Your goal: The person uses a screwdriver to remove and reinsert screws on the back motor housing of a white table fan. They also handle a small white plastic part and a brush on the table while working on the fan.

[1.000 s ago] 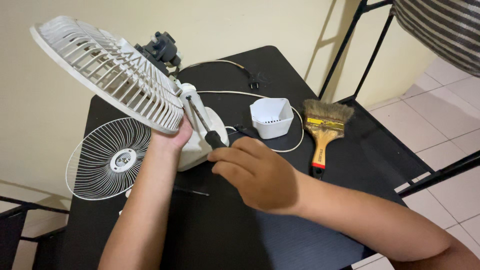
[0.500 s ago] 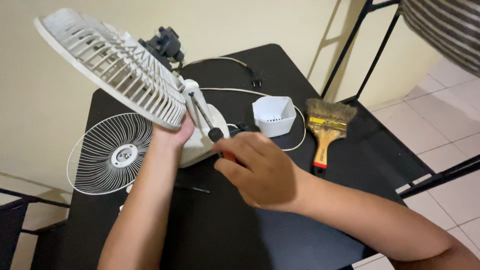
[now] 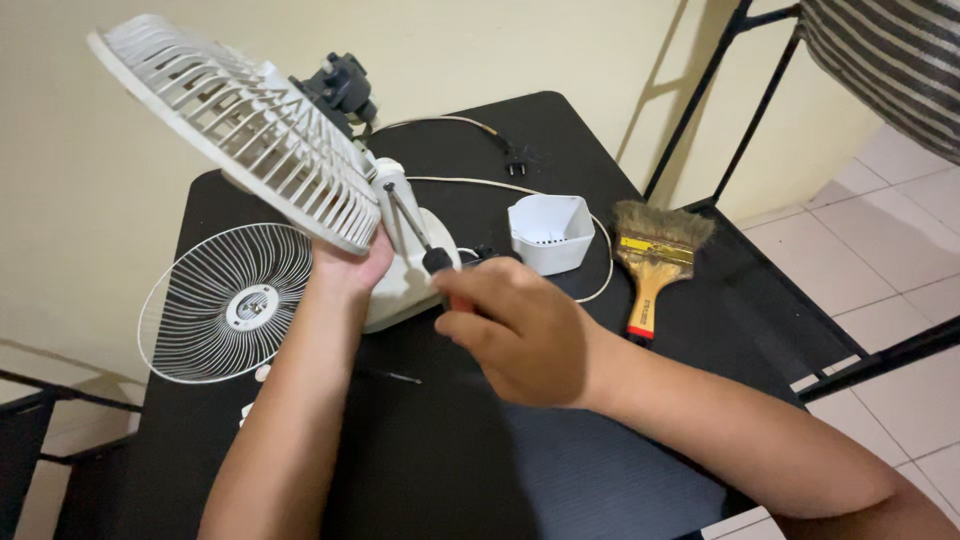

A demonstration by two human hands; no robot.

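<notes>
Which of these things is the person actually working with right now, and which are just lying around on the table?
In use:
- left hand steadying the white fan
- right hand gripping a screwdriver, tip at the fan's neck

Lying about:
- wire front grille, flat on the black table
- white plastic cover
- paintbrush
- power plug

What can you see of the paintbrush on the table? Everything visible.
The paintbrush is wide and flat, with a tan wooden handle tipped red, a yellowish band at the ferrule and splayed brown-grey bristles that look worn. It lies flat near the right edge of the black table, bristles pointing away from the person, beside the white cord. Neither hand touches it.
</notes>
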